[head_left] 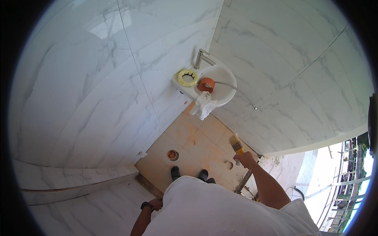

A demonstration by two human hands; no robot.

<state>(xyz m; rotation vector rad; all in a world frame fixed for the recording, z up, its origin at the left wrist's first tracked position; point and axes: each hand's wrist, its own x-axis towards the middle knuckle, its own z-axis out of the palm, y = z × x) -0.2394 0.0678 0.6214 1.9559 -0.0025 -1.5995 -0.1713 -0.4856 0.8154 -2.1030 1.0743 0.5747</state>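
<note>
- The left hand (156, 204) sits at about 7 o'clock, half hidden behind the white shirt (212, 208); whether its grip is apart or together cannot be told, and nothing shows in it.
- A black watch (147, 205) is on that wrist.
- The right hand (245, 159) is at 5 o'clock from the picture's middle, its grip closed round the yellow handle of a paintbrush (236, 144), bristles pointing up toward the sink (224, 84).
- The brush hangs over the tan floor tiles (197, 145), apart from the marble walls (98, 98).
- On the sink's rim lie a yellow tape roll (187, 77) and an orange tape roll (206, 84); a white rag (204, 105) droops off its front edge.
- A small round floor drain (172, 155) lies at 11 o'clock from the black shoes (189, 173).
- The floor patch is narrow, walled at left and back, with an opening at 4 o'clock.
</note>
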